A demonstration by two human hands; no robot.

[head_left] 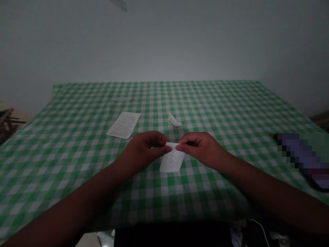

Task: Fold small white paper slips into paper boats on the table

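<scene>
A small folded sheet of printed white paper (172,159) is held just above the green-and-white checked tablecloth (77,161), near the middle of the table. My left hand (144,149) pinches its top left corner with thumb and fingers closed. My right hand (202,147) pinches its top right corner in the same way. The sheet hangs down toward me between the two hands.
A flat printed sheet (124,124) lies on the cloth beyond my left hand. A small folded paper shape (174,120) sits behind the hands. A dark, blurred-out object (305,157) lies at the right edge. A plain wall stands behind the table.
</scene>
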